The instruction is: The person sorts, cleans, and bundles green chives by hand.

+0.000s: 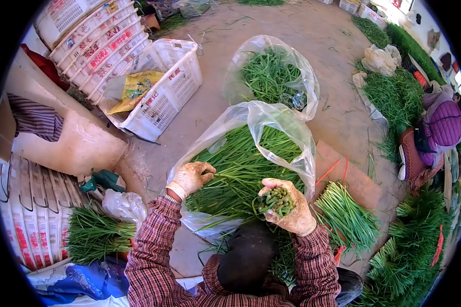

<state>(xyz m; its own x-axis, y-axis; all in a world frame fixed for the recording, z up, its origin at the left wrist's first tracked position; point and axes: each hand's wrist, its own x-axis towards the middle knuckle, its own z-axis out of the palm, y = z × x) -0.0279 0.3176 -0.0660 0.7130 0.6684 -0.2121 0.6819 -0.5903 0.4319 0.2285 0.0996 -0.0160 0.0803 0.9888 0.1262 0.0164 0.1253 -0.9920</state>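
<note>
My right hand (295,211), in a pale, soiled glove, is wrapped round a bunch of thin green stalks (276,202), their ends facing up toward me. My left hand (190,179), gloved alike, pinches a thin green stalk or a few at the left side of the bag. Below and between both hands lies a large heap of long green stalks (251,148) in an open clear plastic bag (312,169). Just right of my right hand, a thick bundle of green stalks (347,215) rests on a brown board (343,166), with red ties by it.
Farther off stands a second clear bag (312,94) of greens. White plastic crates (174,87) are stacked at the left. Another bundle (97,233) lies at lower left. More greens (410,250) line the right side, where a person in purple (442,123) sits.
</note>
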